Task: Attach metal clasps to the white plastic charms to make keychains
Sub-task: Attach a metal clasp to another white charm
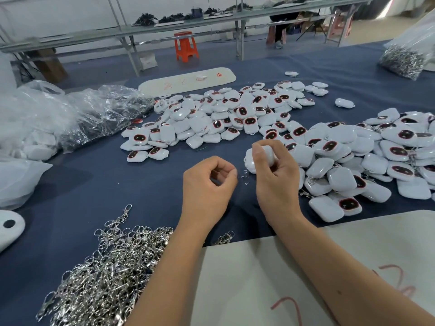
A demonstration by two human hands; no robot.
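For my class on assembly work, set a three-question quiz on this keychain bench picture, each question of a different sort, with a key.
1. True or false: the right hand grips a white charm.
2. Where does the loose pile of metal clasps lie?
A. near the left forearm
B. on the orange stool
C. under the right hand
3. Fill in: the table is covered with a dark ____ cloth.

Key:
1. True.
2. A.
3. Blue.

Note: the left hand has its fingers curled, as if pinching something small; what it holds is too small to tell.
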